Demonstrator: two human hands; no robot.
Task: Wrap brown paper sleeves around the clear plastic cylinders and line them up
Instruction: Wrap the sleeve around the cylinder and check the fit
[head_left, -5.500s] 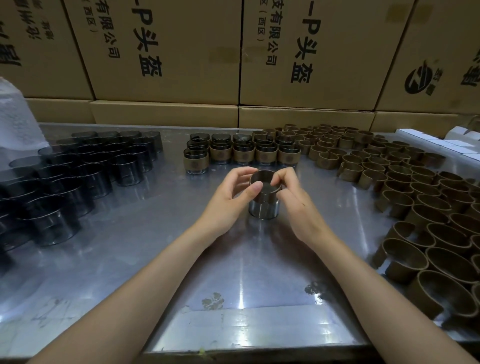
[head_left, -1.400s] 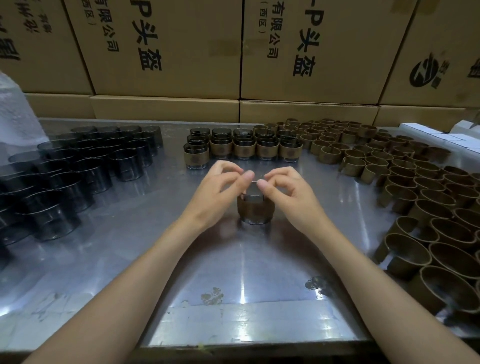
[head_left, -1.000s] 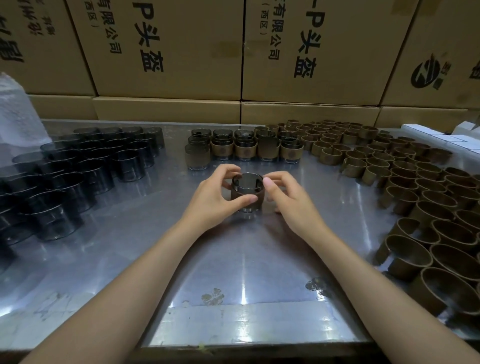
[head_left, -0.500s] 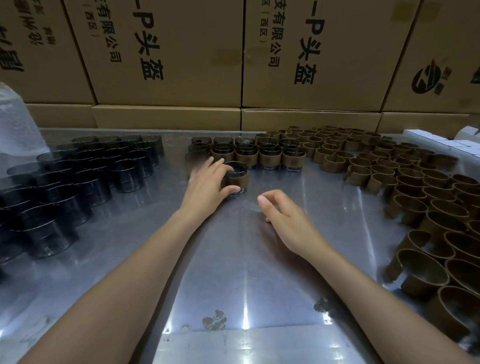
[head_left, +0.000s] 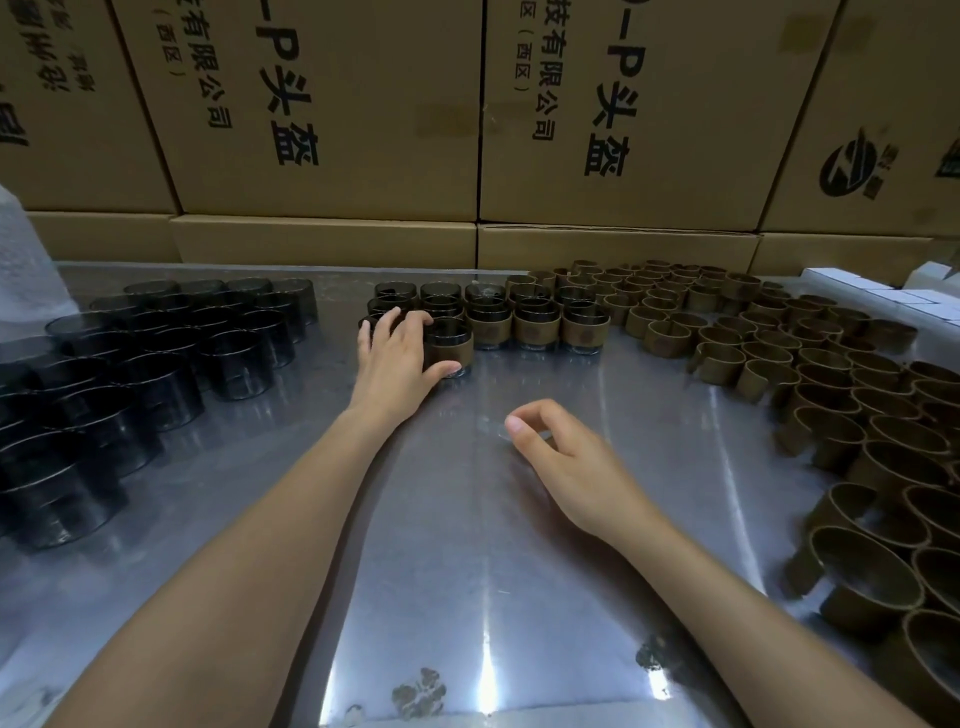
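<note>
My left hand (head_left: 393, 357) grips a clear cylinder wrapped in a brown sleeve (head_left: 451, 347), which stands at the left end of the front row of sleeved cylinders (head_left: 535, 325); my thumb lies against its base. My right hand (head_left: 558, 453) hovers over the metal table (head_left: 467, 571) with loosely curled fingers and holds nothing. Bare clear cylinders (head_left: 156, 358) stand in a group on the left. Loose brown paper sleeves (head_left: 779, 364) lie in a mass on the right.
Stacked cardboard boxes (head_left: 332, 104) with printed characters close off the table's far edge. A white plastic bag (head_left: 21, 270) sits at the far left and small white boxes (head_left: 883, 286) at the far right.
My left hand carried the sleeved cylinder back and left to the row's end. My right hand let go of it and drew back over the table.
</note>
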